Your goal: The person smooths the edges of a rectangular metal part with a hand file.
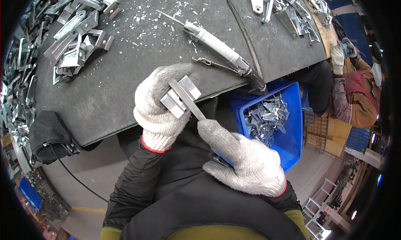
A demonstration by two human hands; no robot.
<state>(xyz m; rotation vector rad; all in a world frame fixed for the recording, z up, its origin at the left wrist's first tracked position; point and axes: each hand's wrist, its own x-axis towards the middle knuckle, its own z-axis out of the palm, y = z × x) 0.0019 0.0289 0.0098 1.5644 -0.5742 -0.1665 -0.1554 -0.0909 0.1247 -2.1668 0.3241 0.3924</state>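
My left hand (161, 102), in a white knit glove with a red cuff, is closed around a silver metal bracket (191, 88) just off the table's front edge. My gloved right hand (246, 160) grips a flat file (188, 101); a bit of its blue handle shows between thumb and fingers. The file's blade lies across the bracket, touching it. Beyond my hands, on the dark table (121, 64), lies a silver air-powered tool (217, 45) with a thin pointed tip. A small metal clip on a strap (213, 63) lies beside it.
Heaped metal brackets (79, 43) cover the table's left; more parts (288, 14) lie far right. Metal shavings (142, 18) litter the tabletop. A blue bin (294, 127) of small metal parts stands right of my lap. A black mesh bag (52, 135) hangs left. Another person (355, 93) works far right.
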